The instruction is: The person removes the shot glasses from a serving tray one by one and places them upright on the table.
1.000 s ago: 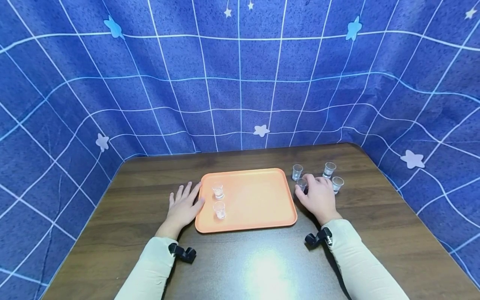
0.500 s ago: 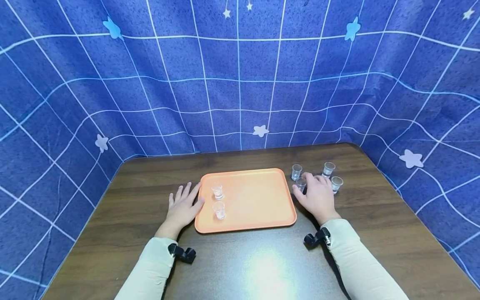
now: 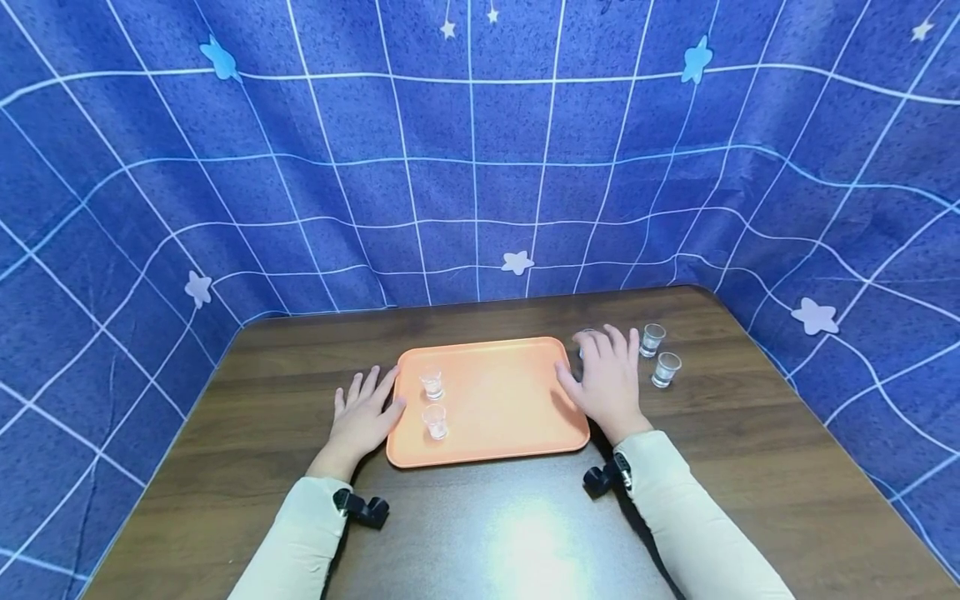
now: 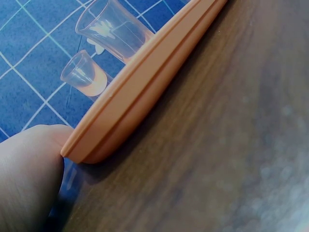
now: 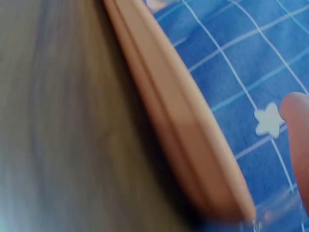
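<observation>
- An orange tray (image 3: 510, 400) lies on a brown table (image 3: 480, 533), its long axis running left to right.
- Key relation: the right hand (image 3: 606, 387) is over the tray's far right corner, between the tray's bare middle and the loose glasses, so it is the nearer hand to them.
- Right of the tray, beyond the hand, stand two upright glasses: an outer far glass (image 3: 652, 340) and an outer near glass (image 3: 665, 369).
- Just off the tray's far right corner, a third glass (image 3: 581, 353) shows only in part behind the right fingers.
- In the right wrist view, a blurred glass (image 5: 282, 212) sits by the tray's end, below the thumb; which one it is cannot be told.
- Right grip: fingers spread, thumb tip free above the tray's rim. Whether the palm hides or touches a glass cannot be told.
- At the tray's left end stand two more upright glasses, a back glass (image 3: 432, 383) and a front glass (image 3: 435, 421), apart.
- Left hand (image 3: 363, 423): fingers spread along the tray's left edge, thumb touching the rim, grasping nothing.
- Compared with a second ago, the right hand has shifted left onto the tray's edge; the glass then beside its thumb is no longer seen there. The left hand and both tray glasses match.
</observation>
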